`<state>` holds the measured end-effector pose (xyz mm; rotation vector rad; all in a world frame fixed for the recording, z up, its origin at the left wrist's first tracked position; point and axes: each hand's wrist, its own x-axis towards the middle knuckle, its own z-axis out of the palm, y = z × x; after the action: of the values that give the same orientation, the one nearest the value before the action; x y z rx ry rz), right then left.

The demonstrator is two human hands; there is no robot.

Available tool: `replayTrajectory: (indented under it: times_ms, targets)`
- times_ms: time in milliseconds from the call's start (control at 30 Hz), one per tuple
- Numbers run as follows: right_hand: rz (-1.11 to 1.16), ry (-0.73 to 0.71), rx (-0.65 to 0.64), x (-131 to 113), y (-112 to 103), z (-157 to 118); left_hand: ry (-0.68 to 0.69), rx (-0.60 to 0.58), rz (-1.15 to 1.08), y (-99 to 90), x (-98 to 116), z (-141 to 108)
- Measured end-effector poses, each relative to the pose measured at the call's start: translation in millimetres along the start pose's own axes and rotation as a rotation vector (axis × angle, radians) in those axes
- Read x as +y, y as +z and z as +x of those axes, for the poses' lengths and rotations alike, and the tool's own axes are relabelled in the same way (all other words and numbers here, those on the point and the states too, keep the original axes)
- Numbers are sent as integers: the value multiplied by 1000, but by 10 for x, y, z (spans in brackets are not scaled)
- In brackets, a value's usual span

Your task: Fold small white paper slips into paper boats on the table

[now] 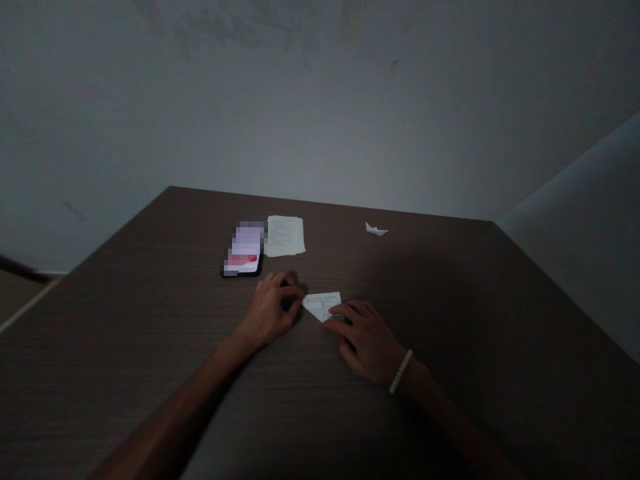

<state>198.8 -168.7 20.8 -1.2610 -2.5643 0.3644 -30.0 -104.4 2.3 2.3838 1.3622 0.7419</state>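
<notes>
A small printed sheet of paper, with its lower left side folded to a slant, lies on the dark table between my hands. My left hand pinches the paper's left corner between thumb and forefinger. At the paper's right side, my right hand rests with its fingertips on the surface and the lower edge; its fingers are bent and cover the right corner. A light beaded bracelet circles my right wrist.
A phone with a lit, blurred screen lies beyond my left hand. Beside it sits a stack of printed paper sheets. A small folded paper boat stands near the back of the table, which meets a grey wall.
</notes>
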Motion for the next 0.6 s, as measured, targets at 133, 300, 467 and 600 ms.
replayTrajectory:
  times_ms: [133, 300, 467, 600]
  targets:
    - [-6, -9, -23, -17, -47, 41, 20, -3, 8, -12, -3, -11]
    - [-24, -15, -47, -30, -76, 74, -1, 5, 33, -21, 4, -14]
    - [-44, -24, -62, -38, -93, 95, -8, 5, 37, -31, 18, -12]
    - [-72, -20, -94, -59, -122, 135, -17, 2, 40, -34, 24, -13]
